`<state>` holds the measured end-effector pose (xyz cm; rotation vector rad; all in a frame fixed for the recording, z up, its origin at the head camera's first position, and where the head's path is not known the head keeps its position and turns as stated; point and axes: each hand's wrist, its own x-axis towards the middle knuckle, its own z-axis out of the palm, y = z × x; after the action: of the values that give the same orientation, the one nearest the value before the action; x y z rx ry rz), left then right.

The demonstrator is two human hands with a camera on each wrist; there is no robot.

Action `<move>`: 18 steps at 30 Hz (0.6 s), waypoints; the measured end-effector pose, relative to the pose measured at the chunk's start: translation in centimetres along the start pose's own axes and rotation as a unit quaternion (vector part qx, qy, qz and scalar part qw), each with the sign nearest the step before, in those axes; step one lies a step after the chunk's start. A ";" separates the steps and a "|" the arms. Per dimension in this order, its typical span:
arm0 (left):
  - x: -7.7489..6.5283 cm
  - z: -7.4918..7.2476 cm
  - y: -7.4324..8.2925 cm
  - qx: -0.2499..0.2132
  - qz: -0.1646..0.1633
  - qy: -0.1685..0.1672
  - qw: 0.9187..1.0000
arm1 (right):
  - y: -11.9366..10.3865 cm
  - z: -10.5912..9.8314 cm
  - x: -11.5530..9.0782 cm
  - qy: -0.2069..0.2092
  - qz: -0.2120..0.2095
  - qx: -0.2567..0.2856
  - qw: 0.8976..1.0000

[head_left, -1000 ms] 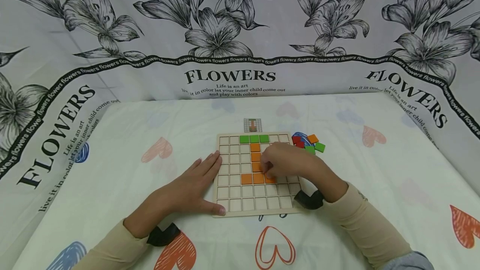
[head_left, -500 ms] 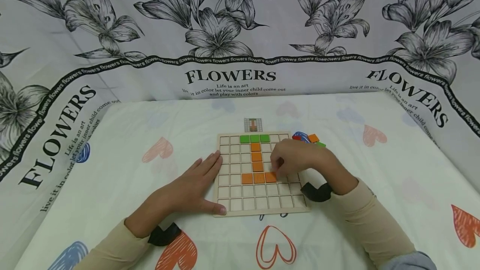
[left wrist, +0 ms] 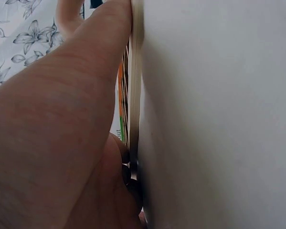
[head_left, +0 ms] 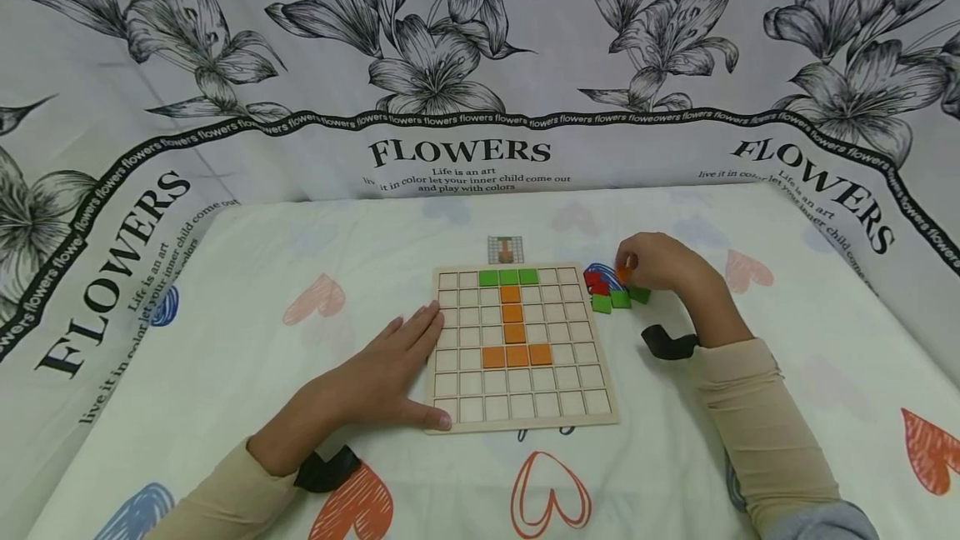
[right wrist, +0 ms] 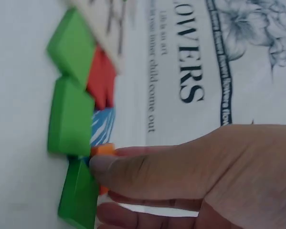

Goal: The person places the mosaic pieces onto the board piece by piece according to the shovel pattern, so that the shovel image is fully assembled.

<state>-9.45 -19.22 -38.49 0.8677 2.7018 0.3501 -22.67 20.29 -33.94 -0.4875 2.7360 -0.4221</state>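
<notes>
A wooden grid board (head_left: 468,411) lies on the table, with green tiles (head_left: 509,277) in a row at its far side. Orange tiles (head_left: 513,313) run down its middle column and across a lower row. My left hand (head_left: 378,382) rests at the board's left edge, fingers stretched out and thumb at the near corner; in the left wrist view the forearm hides most of the board. Beyond the board's right side, my right hand (head_left: 660,261) pinches an orange square tile (right wrist: 103,149) between thumb and fingers, at the loose pile.
Loose green tiles (right wrist: 71,117) and red tiles (right wrist: 102,78) lie beside the board's right edge. A small printed grid card (head_left: 505,250) sits just behind the board. Flower-printed cloth (head_left: 465,165) rises behind the heart-patterned table cover (head_left: 225,290).
My right hand has left the lower orange row and moved right and away to the loose pile, where it pinches an orange tile. The left hand stays put.
</notes>
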 end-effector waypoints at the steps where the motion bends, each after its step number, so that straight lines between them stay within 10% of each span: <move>1: 0.0 0.0 0.0 -0.001 0.001 0.001 1.000 | 0.2 0.1 0.1 0.001 0.003 0.000 1.000; 18: 0.0 0.1 0.0 0.004 0.000 0.003 1.000 | 0.5 0.0 -0.1 0.017 0.008 0.004 1.000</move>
<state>-9.45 -19.23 -38.55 0.8693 2.7095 0.3431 -22.70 20.77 -34.04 -0.4602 2.7671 -0.4409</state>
